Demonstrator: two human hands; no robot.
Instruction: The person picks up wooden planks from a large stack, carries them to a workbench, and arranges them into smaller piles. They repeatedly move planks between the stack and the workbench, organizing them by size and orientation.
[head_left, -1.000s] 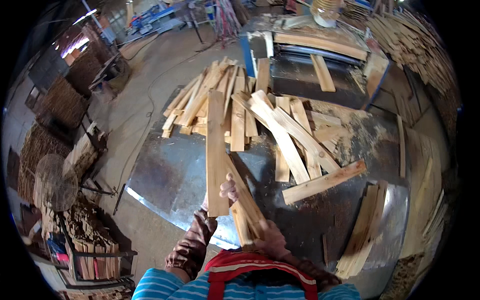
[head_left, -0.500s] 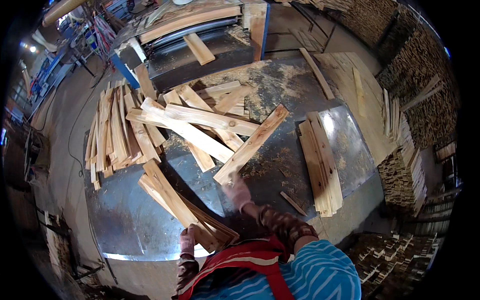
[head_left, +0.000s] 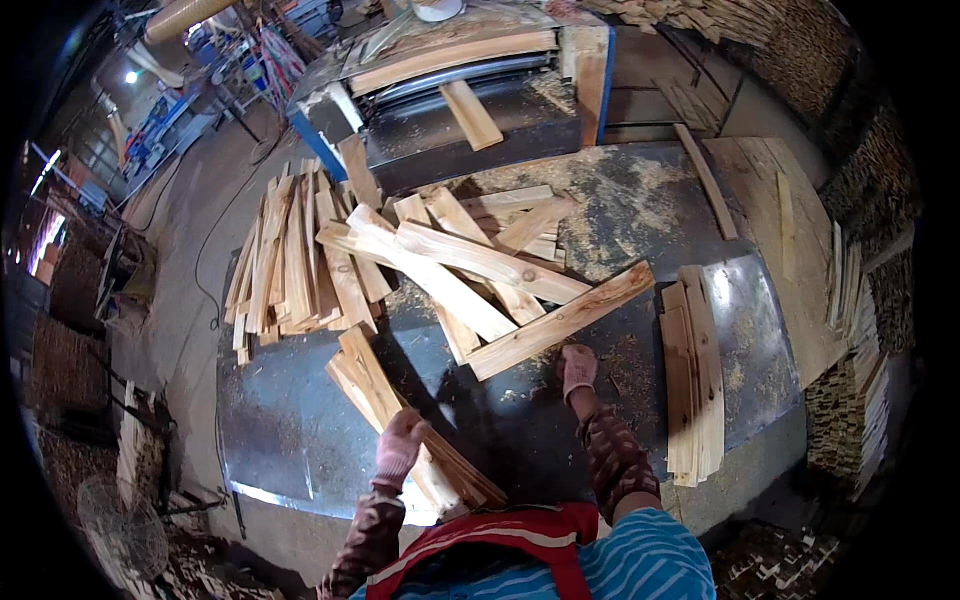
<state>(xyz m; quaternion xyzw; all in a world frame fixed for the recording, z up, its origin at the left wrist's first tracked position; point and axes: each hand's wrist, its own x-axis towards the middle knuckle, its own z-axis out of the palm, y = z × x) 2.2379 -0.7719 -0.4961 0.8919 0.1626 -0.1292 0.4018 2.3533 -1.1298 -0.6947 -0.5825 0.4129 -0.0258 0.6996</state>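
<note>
Head view: my left fingers [head_left: 408, 422] are bent over the near boards [head_left: 372, 385], which lie together at a slant close to my body. I cannot tell whether they grip the wood or only rest on it, for the back of the hand hides the underside. My right fingers [head_left: 577, 356] are curled in, just beside the lower edge of the slanted board [head_left: 562, 320]. I see nothing sticking out of them, but cannot tell how tightly they are closed or whether they touch that edge.

The slanted board lies across the middle of the table [head_left: 290, 420], its left end near the crossed boards [head_left: 470, 262]. Left of those, the long pile [head_left: 290, 265] fans toward me. To my right, the right stack [head_left: 692, 380] lies lengthwise, well apart from the slanted board.

At the far side stands a machine [head_left: 400, 170] with a short board [head_left: 470, 115] on its dark bed. Sawdust [head_left: 650, 200] is scattered over the table in front of it, and a thin strip [head_left: 705, 180] lies at the right.
</note>
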